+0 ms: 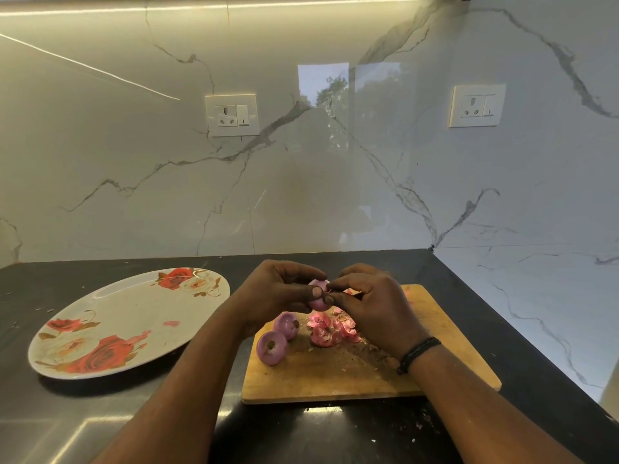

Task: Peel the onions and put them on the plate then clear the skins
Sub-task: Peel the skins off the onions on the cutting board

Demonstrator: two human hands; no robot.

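Observation:
My left hand [279, 289] grips a small purple onion [319, 296] above the wooden cutting board [335, 380]. My right hand [368, 306] pinches the onion's skin at its top right. Two peeled purple onions lie on the board's left part, one [287, 325] behind the other [272, 348]. A heap of pink skins [330, 329] lies beside them, partly hidden by my right hand. The oval plate [134, 316] with red rose prints sits to the left on the black counter and holds small pink skin bits.
The black counter [100, 413] runs to a marble wall behind and on the right. Two wall sockets [232, 115] [476, 105] are mounted above. Skin crumbs are scattered on the board and on the counter in front of it.

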